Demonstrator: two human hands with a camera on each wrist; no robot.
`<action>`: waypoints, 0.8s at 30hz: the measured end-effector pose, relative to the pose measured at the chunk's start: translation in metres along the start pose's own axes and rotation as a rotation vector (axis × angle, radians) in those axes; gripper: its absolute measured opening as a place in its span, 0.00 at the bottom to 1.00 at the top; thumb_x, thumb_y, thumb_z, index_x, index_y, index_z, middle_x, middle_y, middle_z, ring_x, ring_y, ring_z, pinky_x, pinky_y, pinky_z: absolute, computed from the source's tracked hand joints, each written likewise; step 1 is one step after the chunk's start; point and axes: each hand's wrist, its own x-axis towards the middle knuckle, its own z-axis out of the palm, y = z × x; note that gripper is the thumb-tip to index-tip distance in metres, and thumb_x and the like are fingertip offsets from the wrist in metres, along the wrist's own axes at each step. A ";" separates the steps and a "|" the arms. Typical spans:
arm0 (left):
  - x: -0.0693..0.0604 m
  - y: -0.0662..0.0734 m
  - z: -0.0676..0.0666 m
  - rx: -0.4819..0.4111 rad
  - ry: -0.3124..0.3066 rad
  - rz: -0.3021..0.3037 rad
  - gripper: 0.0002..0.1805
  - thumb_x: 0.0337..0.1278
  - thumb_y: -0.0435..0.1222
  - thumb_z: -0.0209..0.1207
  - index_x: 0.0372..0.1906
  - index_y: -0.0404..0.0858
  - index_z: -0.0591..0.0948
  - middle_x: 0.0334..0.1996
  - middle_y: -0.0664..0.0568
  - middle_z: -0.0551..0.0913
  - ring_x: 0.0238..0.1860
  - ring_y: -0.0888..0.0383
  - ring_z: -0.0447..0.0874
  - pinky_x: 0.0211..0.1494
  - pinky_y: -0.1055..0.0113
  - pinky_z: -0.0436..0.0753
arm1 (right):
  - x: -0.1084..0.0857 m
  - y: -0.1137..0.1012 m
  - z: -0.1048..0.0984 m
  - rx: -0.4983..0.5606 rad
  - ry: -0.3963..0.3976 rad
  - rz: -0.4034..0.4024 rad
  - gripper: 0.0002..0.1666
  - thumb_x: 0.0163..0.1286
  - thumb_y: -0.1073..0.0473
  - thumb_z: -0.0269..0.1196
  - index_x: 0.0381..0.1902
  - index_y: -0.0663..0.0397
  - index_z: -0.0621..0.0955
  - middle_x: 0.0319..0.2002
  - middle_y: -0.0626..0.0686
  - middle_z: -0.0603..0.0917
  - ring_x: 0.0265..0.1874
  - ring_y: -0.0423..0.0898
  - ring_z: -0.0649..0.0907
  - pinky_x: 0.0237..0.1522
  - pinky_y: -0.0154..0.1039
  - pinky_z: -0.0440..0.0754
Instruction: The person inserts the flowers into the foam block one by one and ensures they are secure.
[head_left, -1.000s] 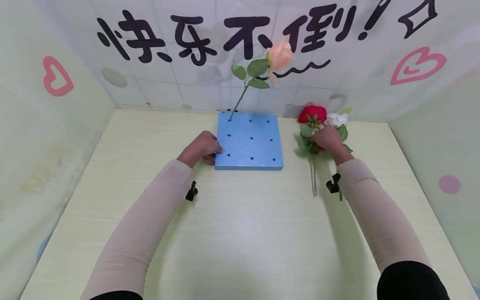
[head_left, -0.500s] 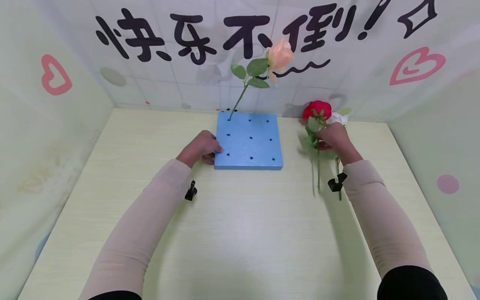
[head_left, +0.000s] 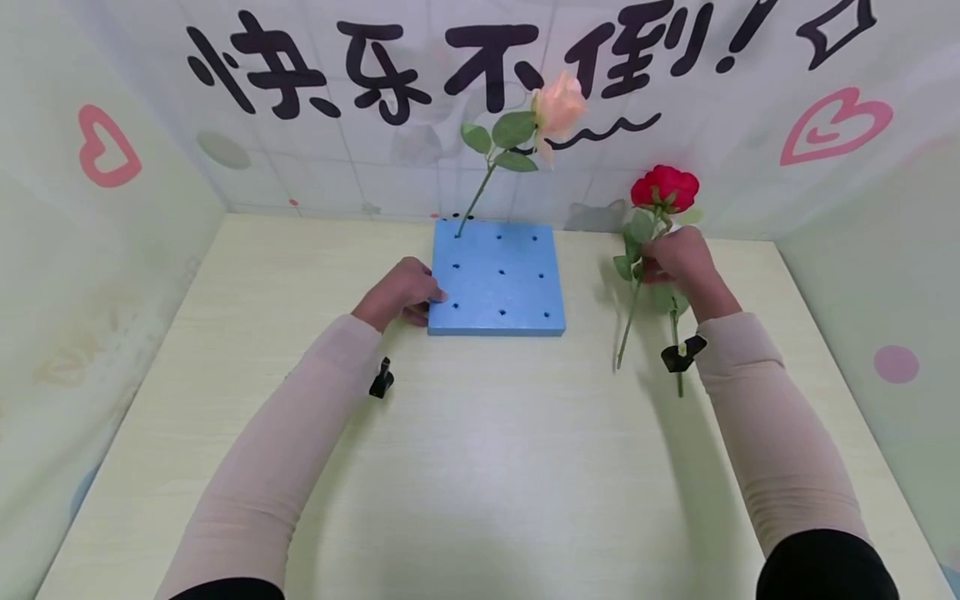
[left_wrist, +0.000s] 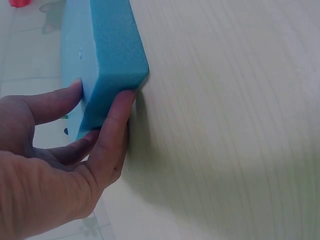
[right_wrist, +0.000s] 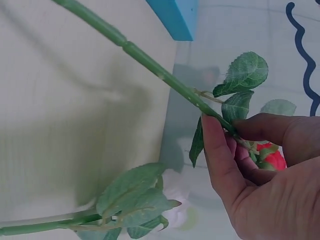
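Note:
A blue foam board with rows of small holes lies on the table. My left hand grips its left edge, thumb on the top face and fingers along the side. An artificial pink rose stands tilted in the back-left hole. To the right of the board, my right hand pinches the stem of a red rose between thumb and fingers, just below the bloom. That rose is raised, its stem slanting down to the left. A white rose lies beneath, mostly hidden by the hand in the head view.
The pale wooden table ends at a printed backdrop with black characters. Side panels with pink hearts stand left and right. A small black wrist camera hangs under each sleeve cuff.
My right hand has lifted the red rose off the table, away from the white one, moving it up and slightly right. The stem has swung to a slant. My left hand stays on the board.

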 end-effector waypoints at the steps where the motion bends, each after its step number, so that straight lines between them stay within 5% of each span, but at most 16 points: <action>1: 0.000 0.000 0.000 -0.002 -0.001 0.002 0.30 0.66 0.33 0.58 0.69 0.30 0.63 0.51 0.40 0.75 0.50 0.47 0.80 0.41 0.59 0.88 | -0.001 -0.002 -0.001 -0.001 0.001 -0.003 0.11 0.68 0.63 0.59 0.42 0.68 0.76 0.23 0.49 0.84 0.24 0.42 0.86 0.38 0.44 0.88; 10: -0.002 0.002 0.000 0.004 -0.002 0.005 0.30 0.66 0.33 0.57 0.69 0.30 0.62 0.51 0.39 0.76 0.50 0.47 0.81 0.41 0.60 0.88 | -0.005 -0.016 -0.005 0.042 0.019 0.012 0.10 0.72 0.61 0.58 0.40 0.65 0.75 0.39 0.55 0.85 0.30 0.43 0.87 0.45 0.46 0.87; 17: -0.002 0.001 0.000 -0.001 -0.002 0.002 0.30 0.66 0.33 0.57 0.69 0.30 0.62 0.51 0.39 0.75 0.49 0.46 0.81 0.41 0.59 0.88 | -0.005 -0.023 -0.005 0.090 0.043 0.011 0.07 0.71 0.63 0.58 0.41 0.62 0.74 0.49 0.58 0.79 0.31 0.41 0.86 0.40 0.40 0.88; 24: -0.004 0.002 0.000 -0.009 -0.006 0.006 0.30 0.66 0.33 0.57 0.69 0.30 0.62 0.51 0.39 0.75 0.49 0.46 0.81 0.40 0.59 0.88 | -0.009 -0.027 -0.006 0.123 0.084 -0.030 0.10 0.71 0.61 0.59 0.46 0.62 0.75 0.59 0.63 0.75 0.45 0.51 0.85 0.43 0.42 0.86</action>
